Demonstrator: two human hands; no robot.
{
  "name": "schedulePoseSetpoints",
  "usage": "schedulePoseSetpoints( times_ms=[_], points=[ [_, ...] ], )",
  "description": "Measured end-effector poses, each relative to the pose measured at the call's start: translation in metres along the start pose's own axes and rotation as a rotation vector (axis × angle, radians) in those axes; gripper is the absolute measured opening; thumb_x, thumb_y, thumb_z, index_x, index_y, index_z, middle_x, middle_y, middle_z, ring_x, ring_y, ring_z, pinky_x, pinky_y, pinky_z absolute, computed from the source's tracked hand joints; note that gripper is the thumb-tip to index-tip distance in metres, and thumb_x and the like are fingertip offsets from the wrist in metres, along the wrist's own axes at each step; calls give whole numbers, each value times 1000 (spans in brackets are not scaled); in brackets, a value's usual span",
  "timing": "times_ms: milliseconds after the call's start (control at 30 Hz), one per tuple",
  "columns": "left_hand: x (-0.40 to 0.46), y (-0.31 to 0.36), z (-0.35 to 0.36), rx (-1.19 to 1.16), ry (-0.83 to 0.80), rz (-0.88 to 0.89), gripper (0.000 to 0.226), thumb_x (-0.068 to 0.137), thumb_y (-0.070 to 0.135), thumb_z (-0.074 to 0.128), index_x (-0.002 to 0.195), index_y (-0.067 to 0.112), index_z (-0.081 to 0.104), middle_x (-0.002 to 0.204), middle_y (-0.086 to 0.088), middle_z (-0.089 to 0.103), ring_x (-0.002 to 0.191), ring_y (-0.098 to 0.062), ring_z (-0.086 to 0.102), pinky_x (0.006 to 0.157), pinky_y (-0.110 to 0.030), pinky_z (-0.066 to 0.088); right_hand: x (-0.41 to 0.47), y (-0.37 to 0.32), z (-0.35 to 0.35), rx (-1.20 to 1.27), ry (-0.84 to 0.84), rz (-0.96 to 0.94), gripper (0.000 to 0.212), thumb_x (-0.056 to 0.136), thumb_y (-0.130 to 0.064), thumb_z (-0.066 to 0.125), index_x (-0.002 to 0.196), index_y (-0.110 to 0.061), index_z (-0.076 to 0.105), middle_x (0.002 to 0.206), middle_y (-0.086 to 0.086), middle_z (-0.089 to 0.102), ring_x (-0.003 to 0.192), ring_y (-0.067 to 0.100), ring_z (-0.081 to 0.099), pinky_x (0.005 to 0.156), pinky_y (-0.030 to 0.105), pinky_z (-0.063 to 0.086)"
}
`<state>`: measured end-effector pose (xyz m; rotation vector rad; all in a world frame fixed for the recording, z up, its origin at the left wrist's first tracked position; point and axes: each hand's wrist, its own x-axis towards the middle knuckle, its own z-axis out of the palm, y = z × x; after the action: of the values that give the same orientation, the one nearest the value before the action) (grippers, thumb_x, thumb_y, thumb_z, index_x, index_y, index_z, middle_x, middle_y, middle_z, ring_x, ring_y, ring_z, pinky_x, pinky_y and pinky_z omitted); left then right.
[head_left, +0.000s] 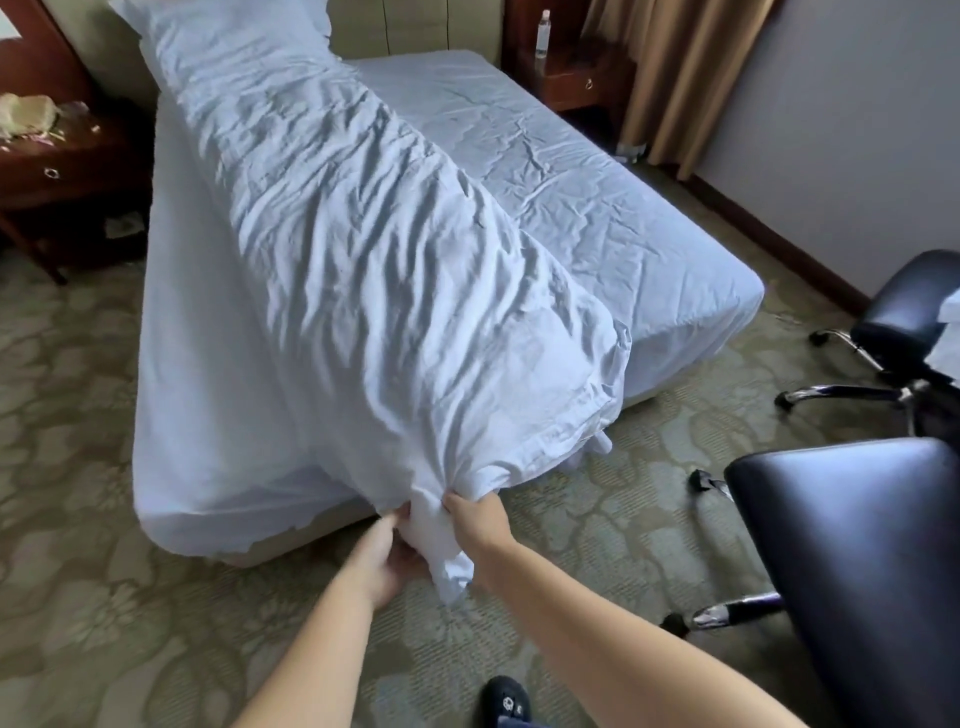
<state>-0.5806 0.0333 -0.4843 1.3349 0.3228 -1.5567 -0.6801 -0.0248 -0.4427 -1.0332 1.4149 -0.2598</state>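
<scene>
— Hands?
— Left hand (387, 553) and right hand (477, 524) close together, both clenched on the duvet's (337, 234) bunched near end.
— Its length?
— It runs away from them, diagonally up the bed (571, 208) toward the head.

Bed (571, 197): centre of frame, with a pale, creased fitted sheet.
Left nightstand (67, 171): dark wood, upper left, ring-pull drawer; pale clutter (26, 117) on its surface.
Right nightstand (576, 78): top, right of centre; clear bottle (544, 32) upright on it.
Curtain (675, 67): tan, upper right.
Near chair (857, 561): dark padded seat, lower right.
Far chair (904, 306): right edge.
Carpet (78, 519): olive, patterned, left and bottom.
</scene>
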Motion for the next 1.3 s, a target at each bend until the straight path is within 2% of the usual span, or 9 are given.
schedulePoseSetpoints(
  times_ms=[200,400,500,567,667,800,933,1133,1300],
  points=[
    [-2,17,10,-280,-112,87,70,77,62,56,112,2,65,113,-22,67,112,-36,59,100,-47,41,1,-4,10,110,-17,-106,16,90,-20,57,102,-11,61,101,7,67,98,25,62,90,40,52],
    [24,16,-15,-124,-59,80,48,87,35,57,115,-3,62,107,-23,68,95,-35,65,85,-43,50,15,33,10,289,-73,-58,26,95,-17,54,119,-8,58,109,8,67,100,24,64,88,38,53],
    [43,2,-29,163,128,-42,69,73,42,76,128,6,57,117,-17,66,105,-31,64,90,-42,50,33,58,3,53,-120,173,18,92,-13,54,107,-6,59,82,8,62,66,18,56,60,28,48],
    [50,-8,-39,392,284,-153,86,75,44,75,145,13,35,144,-14,44,130,-31,45,105,-44,38,44,74,-7,-302,-157,337,12,89,-16,57,94,-5,56,67,4,50,54,13,44,52,24,39],
    [51,-12,-41,387,297,-158,61,94,33,56,146,13,32,151,-14,32,138,-30,32,112,-42,28,56,85,-20,-560,-142,336,32,84,-32,66,102,-7,58,77,1,55,62,14,51,55,24,41],
    [49,6,-34,349,296,-82,49,97,25,53,141,10,40,146,-13,41,135,-28,38,111,-41,31,66,54,-23,-655,-185,162,44,87,-20,61,128,-7,54,94,4,60,76,18,58,65,26,46],
    [48,31,-30,312,327,38,35,93,23,59,126,15,51,141,-12,46,131,-28,43,105,-39,35,74,16,-12,-682,-232,-3,56,92,-21,59,144,-16,40,130,7,57,112,22,60,73,19,41],
    [79,52,-43,233,409,145,67,83,24,72,141,17,39,141,-8,45,130,-25,43,105,-39,38,110,-7,13,-952,-343,-230,60,92,-29,59,146,-23,34,147,2,40,128,20,46,93,25,40],
    [117,67,-48,302,476,126,78,79,23,75,145,20,34,143,-4,40,127,-25,44,102,-38,40,145,-15,12,-1187,-366,-310,58,90,-19,54,144,-23,35,150,-3,33,135,21,35,104,35,40]
  ],
)
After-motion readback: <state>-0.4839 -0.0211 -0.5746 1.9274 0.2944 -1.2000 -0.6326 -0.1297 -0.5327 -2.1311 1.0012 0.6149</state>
